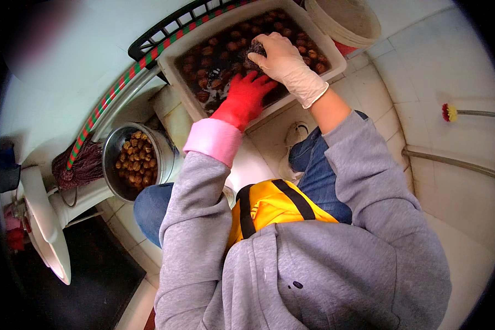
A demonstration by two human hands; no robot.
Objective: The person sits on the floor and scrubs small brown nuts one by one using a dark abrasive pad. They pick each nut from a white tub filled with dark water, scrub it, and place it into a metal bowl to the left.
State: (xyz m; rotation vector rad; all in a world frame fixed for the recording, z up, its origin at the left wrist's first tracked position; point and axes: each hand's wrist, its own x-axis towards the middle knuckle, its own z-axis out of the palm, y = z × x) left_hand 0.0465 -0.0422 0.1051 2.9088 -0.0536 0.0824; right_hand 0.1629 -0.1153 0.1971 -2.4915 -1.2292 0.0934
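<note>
In front of me is a white plastic tub [336,62] of dark brown water with many walnuts [232,45] in it. My right hand [278,53], in a thin whitish disposable glove, grips a dark, wiry scouring pad [256,50] just above the water. Close beside it, my left hand [247,97] wears a red rubber glove with a pink cuff. Its spread fingers reach down to the water, and whatever lies under them is hidden. White foam floats left of the red glove.
A metal pot [109,165] holding light brown walnuts [137,161] stands at my left. Behind it lean a mop [80,161] with a red-and-green striped handle and a white washbasin [45,222]. Beyond the tub's right corner sits a whitish bucket [346,22]. Tiled wall rises at right.
</note>
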